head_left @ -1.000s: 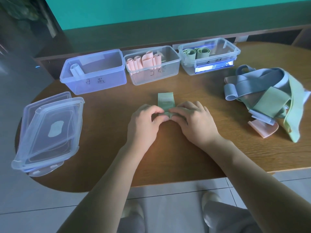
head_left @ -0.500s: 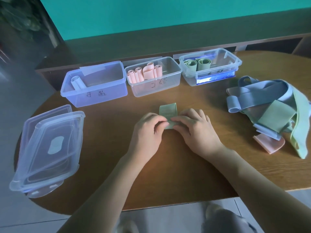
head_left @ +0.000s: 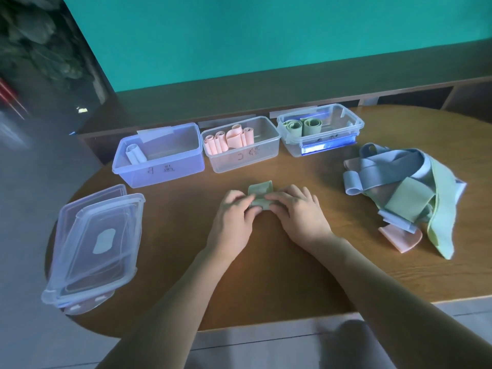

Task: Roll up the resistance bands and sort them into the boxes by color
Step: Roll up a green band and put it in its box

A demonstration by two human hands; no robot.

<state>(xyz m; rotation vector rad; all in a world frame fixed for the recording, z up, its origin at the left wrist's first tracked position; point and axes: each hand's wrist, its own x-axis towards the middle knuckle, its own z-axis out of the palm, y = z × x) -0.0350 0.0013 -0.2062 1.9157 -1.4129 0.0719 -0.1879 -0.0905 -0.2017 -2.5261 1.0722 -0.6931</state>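
Two hands, left hand and right hand | fingers pinching green band | half-rolled, flat tail showing

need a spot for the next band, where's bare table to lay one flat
Bare wood lies along the near table edge below both forearms, and between the stacked lids and the left hand. A narrower strip runs between the right hand and the band pile. The far edge is crowded with boxes.
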